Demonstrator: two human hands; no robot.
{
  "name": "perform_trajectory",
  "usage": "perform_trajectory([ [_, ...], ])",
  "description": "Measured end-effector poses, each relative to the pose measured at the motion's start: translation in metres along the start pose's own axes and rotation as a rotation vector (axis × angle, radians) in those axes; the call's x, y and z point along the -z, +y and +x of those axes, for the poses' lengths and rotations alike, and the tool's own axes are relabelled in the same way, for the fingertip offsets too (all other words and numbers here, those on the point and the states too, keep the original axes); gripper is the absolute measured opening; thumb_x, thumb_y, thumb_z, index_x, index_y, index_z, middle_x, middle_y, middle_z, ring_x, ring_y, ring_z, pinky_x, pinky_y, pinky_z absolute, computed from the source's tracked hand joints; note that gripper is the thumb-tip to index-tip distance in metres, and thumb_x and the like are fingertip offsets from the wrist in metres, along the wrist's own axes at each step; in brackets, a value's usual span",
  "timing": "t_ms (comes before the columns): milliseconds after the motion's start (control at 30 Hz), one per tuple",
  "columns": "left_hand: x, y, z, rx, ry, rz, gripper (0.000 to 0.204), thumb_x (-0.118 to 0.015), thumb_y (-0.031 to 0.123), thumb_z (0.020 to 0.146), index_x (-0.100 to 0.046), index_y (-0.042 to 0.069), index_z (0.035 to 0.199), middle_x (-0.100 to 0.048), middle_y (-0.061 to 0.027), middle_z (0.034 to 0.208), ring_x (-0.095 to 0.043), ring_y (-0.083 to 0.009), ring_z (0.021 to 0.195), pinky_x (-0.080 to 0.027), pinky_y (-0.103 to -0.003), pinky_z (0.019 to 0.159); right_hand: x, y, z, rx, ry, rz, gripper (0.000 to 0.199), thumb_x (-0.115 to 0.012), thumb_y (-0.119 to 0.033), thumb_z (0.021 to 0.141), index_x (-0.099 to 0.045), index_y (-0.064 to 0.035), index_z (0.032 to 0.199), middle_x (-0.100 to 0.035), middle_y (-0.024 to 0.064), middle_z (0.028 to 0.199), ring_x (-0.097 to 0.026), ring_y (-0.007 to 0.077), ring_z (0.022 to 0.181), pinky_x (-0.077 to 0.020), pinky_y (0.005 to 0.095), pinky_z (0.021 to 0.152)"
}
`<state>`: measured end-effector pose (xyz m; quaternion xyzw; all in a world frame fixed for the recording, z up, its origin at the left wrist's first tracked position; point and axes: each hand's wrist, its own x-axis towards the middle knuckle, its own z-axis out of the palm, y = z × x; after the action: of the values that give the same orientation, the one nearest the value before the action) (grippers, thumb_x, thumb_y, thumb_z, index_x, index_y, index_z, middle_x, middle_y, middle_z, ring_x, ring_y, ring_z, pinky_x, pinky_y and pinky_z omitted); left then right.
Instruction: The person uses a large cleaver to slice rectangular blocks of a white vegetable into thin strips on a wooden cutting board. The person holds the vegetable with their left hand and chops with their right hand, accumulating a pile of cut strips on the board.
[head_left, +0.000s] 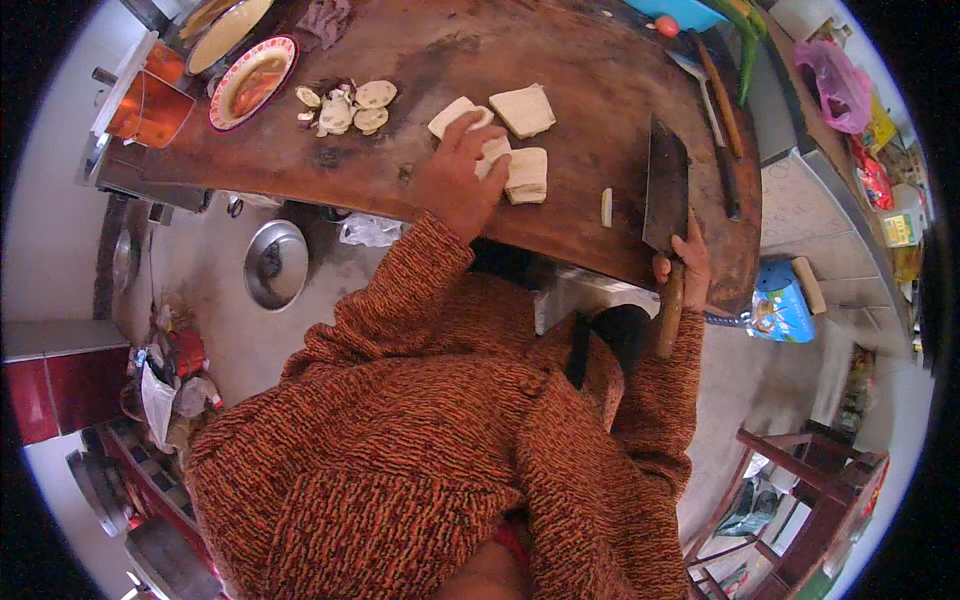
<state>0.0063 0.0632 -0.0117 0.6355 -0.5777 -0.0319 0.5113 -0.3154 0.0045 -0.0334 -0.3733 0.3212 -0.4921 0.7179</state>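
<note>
My left hand (458, 185) lies over pale square tofu slabs at the table's near edge. Its fingers are spread and touch a slab (492, 154) between them. One slab (458, 114) shows beyond the fingertips, another (527, 176) right of the thumb, and a larger one (522, 110) farther back. My right hand (692, 260) is closed around the wooden handle of a cleaver (665, 190), its palm partly hidden below the handle. The dark blade points away from me over the tabletop. A thin white strip (606, 207) lies left of the blade.
Sliced pale rounds (372, 95) and a red-rimmed dish (254, 84) sit at the left, near an orange container (150, 105). Long-handled utensils (722, 110), a green vegetable (745, 45) and a tomato (667, 26) lie at the right. A metal basin (276, 264) stands on the floor.
</note>
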Motion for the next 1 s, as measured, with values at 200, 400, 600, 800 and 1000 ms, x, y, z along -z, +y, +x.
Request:
perform_trajectory([
  [200,-0.029,0.043,-0.017,0.114,-0.378,-0.566,0.029,-0.067,0.012,0.086,-0.06,0.003,0.113,-0.062,-0.0135,0.109,-0.063,-0.0188,0.093,-0.053,-0.032,0.08,0.01,0.004,-0.003,0.032,-0.065,0.171,0.066,-0.062,-0.013,0.086,-0.033,-0.0023,0.144,-0.063,0.0109,0.108,-0.052,0.0102,0.048,-0.0412,0.0212,0.04],
  [400,-0.107,0.064,-0.018,0.736,-0.666,-1.377,0.042,-0.055,0.034,0.097,-0.054,-0.002,0.12,-0.059,-0.0178,0.111,-0.062,-0.0295,0.099,-0.053,-0.04,0.086,0.019,0.006,-0.006,0.051,-0.03,0.188,0.065,-0.062,-0.018,0.086,-0.036,-0.0024,0.144,-0.062,0.0092,0.113,-0.053,0.0085,0.05,-0.0407,0.0198,0.04],
  [600,-0.143,0.082,-0.006,0.993,-0.698,-1.705,0.038,-0.055,0.032,0.097,-0.055,0.001,0.118,-0.059,-0.0172,0.113,-0.059,-0.0297,0.105,-0.052,-0.045,0.089,0.023,0.001,-0.004,0.022,-0.124,0.098,0.064,-0.059,-0.021,0.088,-0.034,-0.0035,0.145,-0.061,0.0078,0.114,-0.049,0.0053,0.045,-0.0392,0.0199,0.037],
  [800,-0.144,0.078,-0.003,0.749,-0.718,-1.691,0.019,-0.059,0.023,0.094,-0.059,0.011,0.109,-0.064,-0.0012,0.092,-0.061,-0.0167,0.091,-0.054,-0.037,0.074,0.02,0.006,0.003,0.048,-0.017,-0.04,0.067,-0.058,-0.019,0.086,-0.032,-0.0009,0.144,-0.06,0.0121,0.111,-0.054,0.0081,0.052,-0.0382,0.017,0.036],
  [1000,-0.113,0.053,0.0,0.833,-0.578,-1.83,0.021,-0.055,0.016,0.096,-0.058,0.008,0.114,-0.064,-0.0041,0.09,-0.064,-0.0182,0.082,-0.056,-0.035,0.067,0.021,0.009,0.0,-0.017,-0.135,0.045,0.065,-0.056,-0.019,0.089,-0.028,-0.0073,0.147,-0.059,0.0119,0.11,-0.045,0.0093,0.041,-0.0369,0.0206,0.033],
])
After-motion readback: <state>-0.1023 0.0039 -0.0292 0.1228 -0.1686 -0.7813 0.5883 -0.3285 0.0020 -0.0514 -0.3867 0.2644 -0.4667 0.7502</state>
